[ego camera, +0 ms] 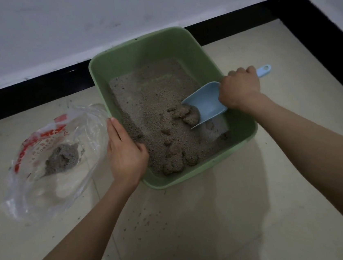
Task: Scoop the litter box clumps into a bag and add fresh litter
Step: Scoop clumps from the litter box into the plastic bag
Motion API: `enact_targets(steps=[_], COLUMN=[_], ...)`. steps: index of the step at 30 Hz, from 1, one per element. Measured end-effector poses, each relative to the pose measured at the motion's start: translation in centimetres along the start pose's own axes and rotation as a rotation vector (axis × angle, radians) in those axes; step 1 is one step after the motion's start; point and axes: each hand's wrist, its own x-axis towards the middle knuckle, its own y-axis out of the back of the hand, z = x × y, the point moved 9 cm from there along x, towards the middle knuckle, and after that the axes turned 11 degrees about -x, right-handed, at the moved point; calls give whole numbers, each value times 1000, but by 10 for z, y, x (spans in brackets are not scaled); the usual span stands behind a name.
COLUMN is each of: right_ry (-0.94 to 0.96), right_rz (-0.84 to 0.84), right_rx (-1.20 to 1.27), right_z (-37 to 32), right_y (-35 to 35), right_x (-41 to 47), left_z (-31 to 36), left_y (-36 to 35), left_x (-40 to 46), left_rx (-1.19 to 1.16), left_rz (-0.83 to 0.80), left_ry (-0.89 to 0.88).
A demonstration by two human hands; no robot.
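1. The green litter box (157,46) sits on the tiled floor (228,208), its far end close to the black skirting (33,90) at the foot of the white wall (68,24).
2. Grey litter (153,93) covers the bottom of the box; several brownish clumps (176,158) lie near its near end, and more clumps sit at the mouth of the scoop.
3. The light-blue scoop (205,102) is tipped down into the litter on the right side of the box, its front edge against a clump, its handle end sticking out past the box rim.
4. The right hand (239,89) is curled tight round the scoop's handle.
5. The left hand (124,150) grips the left rim of the box, fingers laid along the outside, thumb hooked inside.
6. Just left of the box lies an open clear plastic bag (48,165) with red print, holding a small heap of grey litter.
7. Loose grains (146,220) are scattered on the floor in front of the box.
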Motion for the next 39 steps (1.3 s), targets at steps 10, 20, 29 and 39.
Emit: enact_targets(steps=[10, 20, 29, 39], right_ry=[-68, -24, 166, 228], right_rz=[-138, -101, 41, -12], right_rx=[151, 129, 7, 144], right_z=[26, -4, -37, -76], right_y=[-17, -5, 8, 8], right_x=[4, 25, 62, 69], left_z=[-4, 3, 2, -1], left_y=[-1, 0, 0, -1], left_x=[1, -1, 0, 0], left_rx=[-5, -5, -17, -60], left_rz=[2, 11, 19, 20], left_ry=[8, -11, -24, 3])
